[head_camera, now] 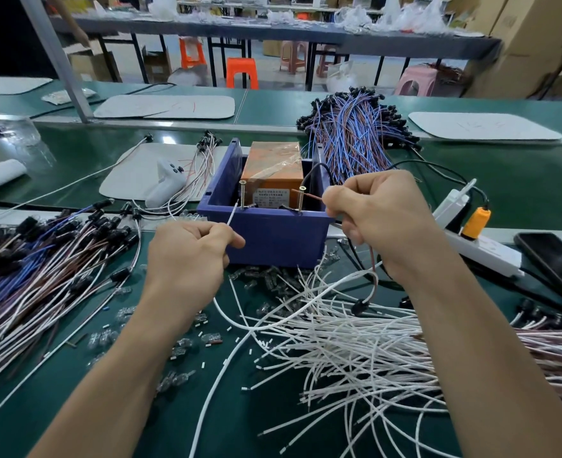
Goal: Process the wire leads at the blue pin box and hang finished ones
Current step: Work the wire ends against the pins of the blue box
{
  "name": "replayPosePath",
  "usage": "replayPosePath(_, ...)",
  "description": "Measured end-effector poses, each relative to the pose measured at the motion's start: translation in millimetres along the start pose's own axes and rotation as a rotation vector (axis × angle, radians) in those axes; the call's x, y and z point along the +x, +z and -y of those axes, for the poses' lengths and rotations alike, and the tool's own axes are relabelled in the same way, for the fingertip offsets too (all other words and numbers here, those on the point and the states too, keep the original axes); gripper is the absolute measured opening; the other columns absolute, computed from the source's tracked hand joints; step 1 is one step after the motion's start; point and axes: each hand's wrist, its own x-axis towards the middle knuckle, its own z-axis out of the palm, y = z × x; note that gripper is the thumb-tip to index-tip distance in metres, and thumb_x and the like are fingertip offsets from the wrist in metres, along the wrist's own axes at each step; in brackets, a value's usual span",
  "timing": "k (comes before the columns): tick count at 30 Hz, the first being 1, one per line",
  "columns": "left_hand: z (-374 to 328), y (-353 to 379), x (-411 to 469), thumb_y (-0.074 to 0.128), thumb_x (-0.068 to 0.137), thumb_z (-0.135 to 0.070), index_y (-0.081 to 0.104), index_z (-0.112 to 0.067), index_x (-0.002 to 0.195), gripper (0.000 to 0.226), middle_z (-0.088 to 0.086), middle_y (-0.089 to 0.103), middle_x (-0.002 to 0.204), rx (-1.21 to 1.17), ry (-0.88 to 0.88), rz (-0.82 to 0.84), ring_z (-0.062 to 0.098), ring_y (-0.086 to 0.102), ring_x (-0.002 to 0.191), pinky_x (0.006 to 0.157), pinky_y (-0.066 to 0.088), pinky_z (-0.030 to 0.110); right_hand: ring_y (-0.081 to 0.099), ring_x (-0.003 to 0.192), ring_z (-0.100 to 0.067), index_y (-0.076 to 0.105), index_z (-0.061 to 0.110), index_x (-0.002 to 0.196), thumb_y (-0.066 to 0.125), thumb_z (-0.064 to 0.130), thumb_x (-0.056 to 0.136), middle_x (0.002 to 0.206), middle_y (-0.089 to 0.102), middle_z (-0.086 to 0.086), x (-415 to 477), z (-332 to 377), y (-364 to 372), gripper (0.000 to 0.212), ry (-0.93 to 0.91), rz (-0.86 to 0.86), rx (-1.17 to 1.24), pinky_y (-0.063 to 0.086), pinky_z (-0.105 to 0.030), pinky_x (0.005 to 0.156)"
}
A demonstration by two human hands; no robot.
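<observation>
On the left of the green worktop (521,173), capped leads (41,259) are lying in a heap. The grip of our left hand (187,259) is pinching a white lead (232,218), its tip at the left screw pin (242,193) of the blue pin box (273,236). Our right hand (382,219) is pinching a brown lead (311,195) that is crossing the right screw pin (302,201). Loose white wires (355,352) are sprawling below it.
</observation>
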Motion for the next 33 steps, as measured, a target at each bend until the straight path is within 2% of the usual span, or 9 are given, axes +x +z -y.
replayPosePath(7,-1,2,1,0.059,0.075,-0.026,0.08,-0.023,0.067,0.023,-0.006,0.043,0.041,-0.038,0.019,0.05,0.015,0.033,0.04,0.049,0.031,0.028,0.037,0.037,-0.014,0.065,0.007,0.054,0.071,0.017,0.088,0.042,0.048,-0.001,2,-9,3,0.036,-0.013,-0.019,-0.044,0.033,-0.025,0.044)
replayPosePath(10,-2,1,-1,0.059,0.074,-0.025,0.08,-0.022,0.066,0.023,-0.006,0.041,0.04,-0.057,0.028,0.058,0.015,0.032,0.039,0.046,0.03,0.027,0.036,0.039,-0.016,0.064,0.002,0.062,0.07,0.018,0.087,0.043,0.047,-0.002,4,-11,3,0.029,-0.035,-0.036,-0.069,0.031,-0.023,0.042)
replayPosePath(20,0,1,-2,0.058,0.072,-0.024,0.079,-0.019,0.064,0.023,-0.006,0.041,0.04,-0.067,0.001,0.047,0.015,0.032,0.039,0.044,0.03,0.025,0.031,0.037,-0.011,0.063,0.0,0.063,0.072,0.018,0.086,0.04,0.042,0.005,5,-14,1,0.03,-0.046,-0.056,-0.132,0.027,-0.016,0.038)
replayPosePath(24,-1,1,-2,0.059,0.078,-0.021,0.079,-0.019,0.066,0.023,-0.006,0.041,0.041,-0.08,0.008,0.046,0.015,0.034,0.04,0.041,0.032,0.025,0.032,0.037,-0.01,0.062,0.005,0.059,0.072,0.015,0.091,0.041,0.043,0.007,4,-13,5,0.035,-0.035,0.025,-0.045,0.028,-0.018,0.04)
replayPosePath(28,-2,4,-1,0.059,0.088,-0.009,0.078,-0.018,0.065,0.031,-0.006,0.039,0.042,-0.084,0.01,0.065,0.014,0.03,0.039,0.039,0.031,0.022,0.031,0.036,-0.011,0.064,0.004,0.061,0.072,0.02,0.09,0.039,0.043,0.008,3,-16,11,0.034,-0.045,-0.031,-0.099,0.027,-0.017,0.039)
replayPosePath(33,-3,6,0,0.059,0.089,-0.008,0.078,-0.018,0.064,0.033,-0.007,0.038,0.04,-0.087,0.014,0.071,0.013,0.029,0.038,0.039,0.03,0.021,0.032,0.038,-0.011,0.066,0.003,0.065,0.072,0.027,0.087,0.041,0.045,0.006,4,-17,11,0.033,-0.062,-0.079,-0.158,0.028,-0.019,0.042)
